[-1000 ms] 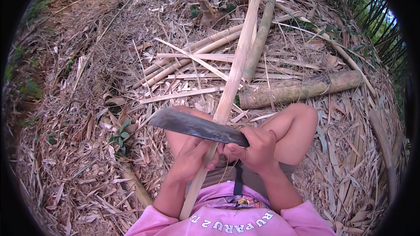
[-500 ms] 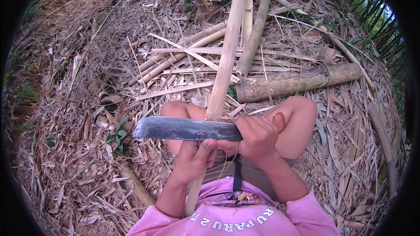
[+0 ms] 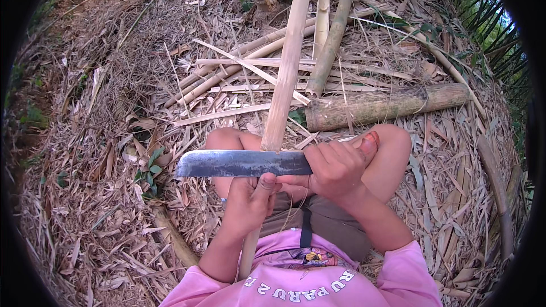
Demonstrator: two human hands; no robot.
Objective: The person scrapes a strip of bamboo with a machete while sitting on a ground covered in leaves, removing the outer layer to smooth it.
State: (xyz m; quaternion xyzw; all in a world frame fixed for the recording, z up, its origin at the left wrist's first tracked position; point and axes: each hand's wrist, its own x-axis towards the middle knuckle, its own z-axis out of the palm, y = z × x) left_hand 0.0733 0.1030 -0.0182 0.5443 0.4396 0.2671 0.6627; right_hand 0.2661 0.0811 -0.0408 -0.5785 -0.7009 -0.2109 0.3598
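A long, pale split bamboo strip [image 3: 284, 74] runs from the far edge of the view toward my body, its lower part passing under the blade to my pink shirt. My left hand [image 3: 248, 204] is closed around this strip just below the blade, thumb up. In my right hand [image 3: 336, 169] is a machete [image 3: 242, 164], its broad grey blade lying crosswise over the strip and pointing left. The fist hides most of the machete's handle. My right index finger reaches toward my left thumb under the blade.
Beyond my bent legs [image 3: 392, 150] lie a thick bamboo log [image 3: 392, 105], a thinner bamboo pole [image 3: 334, 37] and several loose split strips [image 3: 227, 113]. Dry leaves and shavings cover the ground. A stump [image 3: 263, 0] stands at the far side; a small green plant [image 3: 151, 173] grows at left.
The machete and both hands have shifted slightly away from my body. The bamboo strip leans a little further left in view. Both grips stay the same.
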